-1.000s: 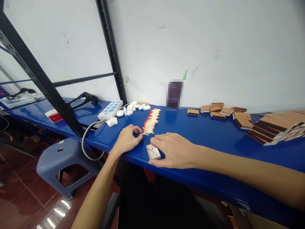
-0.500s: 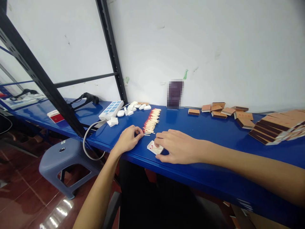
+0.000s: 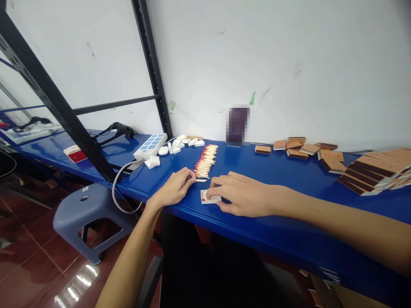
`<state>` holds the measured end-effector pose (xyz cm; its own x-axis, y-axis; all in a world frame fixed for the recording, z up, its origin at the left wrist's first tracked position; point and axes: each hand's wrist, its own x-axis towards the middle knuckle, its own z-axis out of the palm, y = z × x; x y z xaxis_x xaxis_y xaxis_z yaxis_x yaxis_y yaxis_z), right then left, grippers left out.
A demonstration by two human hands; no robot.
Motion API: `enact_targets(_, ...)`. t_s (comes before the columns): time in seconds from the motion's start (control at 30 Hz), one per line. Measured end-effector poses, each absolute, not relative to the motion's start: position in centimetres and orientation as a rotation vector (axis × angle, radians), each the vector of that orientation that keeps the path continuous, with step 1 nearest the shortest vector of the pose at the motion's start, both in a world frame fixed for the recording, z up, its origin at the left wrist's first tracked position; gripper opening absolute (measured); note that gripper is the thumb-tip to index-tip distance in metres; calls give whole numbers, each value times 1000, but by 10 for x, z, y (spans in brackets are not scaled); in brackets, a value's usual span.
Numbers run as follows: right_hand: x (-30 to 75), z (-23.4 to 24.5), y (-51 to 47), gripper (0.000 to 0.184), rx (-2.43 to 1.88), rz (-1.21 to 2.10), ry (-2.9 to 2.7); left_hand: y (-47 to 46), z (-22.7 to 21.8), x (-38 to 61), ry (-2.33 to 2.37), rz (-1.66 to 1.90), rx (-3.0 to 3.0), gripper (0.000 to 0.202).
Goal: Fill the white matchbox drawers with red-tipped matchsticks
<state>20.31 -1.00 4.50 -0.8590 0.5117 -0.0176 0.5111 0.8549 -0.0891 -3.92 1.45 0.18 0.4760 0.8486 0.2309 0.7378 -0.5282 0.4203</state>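
Note:
My left hand [image 3: 176, 185] is closed, its thumb and forefinger pinched at the red-headed end of a match [image 3: 201, 180] by the near end of the match pile [image 3: 206, 160]. The loose matches lie in a long row, red heads mostly to the left. Right of it, my right hand [image 3: 237, 193] curls over a small white matchbox tray [image 3: 204, 197]. One fingertip is down inside the tray, with the thumb at its near right corner. A red match head shows at the tray's left end; my fingers hide the rest of the inside.
White trays [image 3: 176, 145] and a power strip [image 3: 150, 146] stand at the back left, beside a black rack post [image 3: 157, 85]. Several matchboxes [image 3: 310, 149] lie along the wall, with a larger stack [image 3: 369, 171] at right. A grey stool [image 3: 93, 214] stands below left.
The tray has turned from slanted to nearly square with the table edge under my right hand. The match by my left fingertips now lies slightly apart from the pile.

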Motion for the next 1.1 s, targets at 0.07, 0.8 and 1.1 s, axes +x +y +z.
enact_targets(0.07,203,45,-9,24,-849,163,-3006,11,5,-39,1332,580,2441,27)
enact_targets(0.8,203,30,0,39,-921,-78,-2811,-11,16,-18,1156,675,2446,23)
enact_targets(1.1,204,36,-1,29,-986,51,-2830,-12,14,-13,1244,599,2588,20)
